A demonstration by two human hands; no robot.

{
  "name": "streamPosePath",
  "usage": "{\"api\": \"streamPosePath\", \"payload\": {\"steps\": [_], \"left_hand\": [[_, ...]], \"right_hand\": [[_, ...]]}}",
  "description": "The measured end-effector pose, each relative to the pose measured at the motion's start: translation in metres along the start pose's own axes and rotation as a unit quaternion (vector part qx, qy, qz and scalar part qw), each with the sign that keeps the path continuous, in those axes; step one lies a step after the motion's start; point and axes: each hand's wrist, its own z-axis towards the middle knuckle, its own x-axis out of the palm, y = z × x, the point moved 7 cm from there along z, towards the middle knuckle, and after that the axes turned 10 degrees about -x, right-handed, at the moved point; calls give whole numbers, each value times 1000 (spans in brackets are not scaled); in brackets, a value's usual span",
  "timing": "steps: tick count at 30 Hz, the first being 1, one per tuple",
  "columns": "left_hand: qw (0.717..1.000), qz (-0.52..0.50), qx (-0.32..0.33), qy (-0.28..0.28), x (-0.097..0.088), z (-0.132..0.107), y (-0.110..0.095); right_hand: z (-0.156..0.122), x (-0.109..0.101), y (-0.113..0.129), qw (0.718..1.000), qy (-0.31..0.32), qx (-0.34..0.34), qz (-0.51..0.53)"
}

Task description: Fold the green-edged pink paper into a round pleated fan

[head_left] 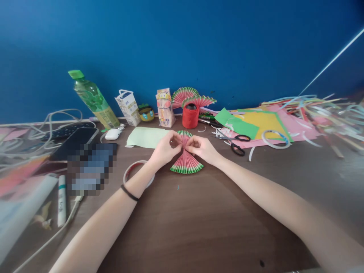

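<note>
Desk (182, 223), capped bottle (93, 96), white carton (128, 109), left hand (168, 147) and right hand (202, 149) pinching pleated fan (187, 163)

Beyond and left of the grip, a green-capped bottle (93, 98) and a white carton (129, 109) are seen; nearer left, a marker (61, 203).

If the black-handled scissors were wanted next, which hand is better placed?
Likely the right hand: the scissors lie on its side, nearer than to the left hand. Both hands pinch the pleated paper near its middle.
</note>
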Motion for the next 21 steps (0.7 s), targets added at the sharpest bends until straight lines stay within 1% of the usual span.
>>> {"api": "streamPosePath", "payload": {"steps": [4, 7, 12, 15, 18, 21], "left_hand": [[999, 38, 20, -15, 0, -3, -5], [999, 39, 26, -23, -1, -3, -6], [1000, -21, -4, -12, -1, 1, 0], [998, -59, -18, -11, -1, 3, 2], [997, -76, -25, -11, -1, 3, 2], [996, -81, -26, -2, 0, 2, 1]], "right_hand": [[0, 2, 2, 1000, 10, -8, -5], [0, 3, 3, 1000, 17, -5, -6], [-1, 3, 3, 1000, 17, 12, 20], [-1, 2, 1, 998, -5, 25, 58], [-1, 1, 1, 996, -22, 29, 84], [-1, 3, 1, 996, -12, 27, 84]]}}
